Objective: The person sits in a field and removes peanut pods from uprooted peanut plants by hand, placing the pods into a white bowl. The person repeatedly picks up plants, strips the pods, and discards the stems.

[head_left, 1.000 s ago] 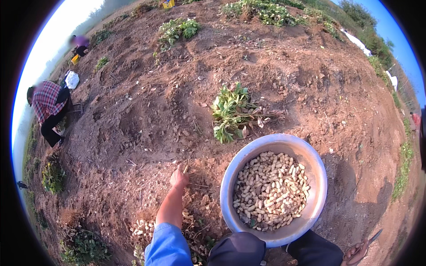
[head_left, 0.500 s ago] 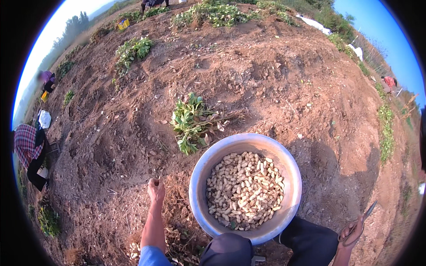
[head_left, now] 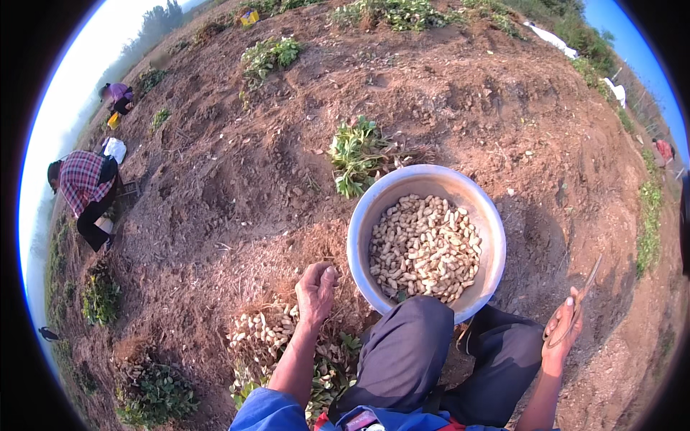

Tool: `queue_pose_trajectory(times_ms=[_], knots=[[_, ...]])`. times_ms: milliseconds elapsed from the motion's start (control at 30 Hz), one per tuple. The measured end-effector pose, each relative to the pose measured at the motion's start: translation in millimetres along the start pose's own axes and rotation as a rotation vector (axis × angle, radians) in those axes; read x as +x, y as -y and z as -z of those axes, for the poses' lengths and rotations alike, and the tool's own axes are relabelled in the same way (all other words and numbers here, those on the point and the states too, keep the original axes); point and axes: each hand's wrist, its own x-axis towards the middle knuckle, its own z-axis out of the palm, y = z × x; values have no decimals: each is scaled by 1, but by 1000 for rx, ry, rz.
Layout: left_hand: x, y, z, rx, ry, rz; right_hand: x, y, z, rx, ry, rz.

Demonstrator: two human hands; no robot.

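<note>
A wide metal basin [head_left: 357, 248] of unshelled peanuts [head_left: 425, 248] stands before my knees. Left of its rim is my left hand [head_left: 316, 293], its fingers curled in and nothing visible in them. Just below that hand, pulled peanut plants lie on the soil, with a cluster of pale pods [head_left: 262, 329] and green leaves [head_left: 327, 377] partly under my forearm. Out to the right, my right hand [head_left: 564, 323] is closed round the looped handle of a pair of scissors [head_left: 591, 276]. The blades point up and away from me.
A leafy bundle of peanut plants [head_left: 357, 154] lies beyond the basin. More plants sit at the lower left [head_left: 154, 395] and left [head_left: 100, 298]. A person in a checked shirt [head_left: 85, 179] bends over at the left, near a white bag [head_left: 115, 149]. Another person [head_left: 117, 93] is farther off.
My left hand has drawn back toward me, near the pods. My right hand has come up with the scissors. The view has shifted, showing more of my legs.
</note>
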Motion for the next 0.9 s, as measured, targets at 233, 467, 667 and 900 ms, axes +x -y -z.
queue_pose_trajectory(times_ms=[233,467,667,900], knots=[[-191,94,67,316,178,557,17,-36,21,-110,168,19],[-208,105,38,629,-122,186,33,-48,22,-183,220,70],[-147,122,20,767,-273,747,30,-46,33,-230,199,119],[-105,135,38,764,-269,916,31,-41,41,-141,148,82]])
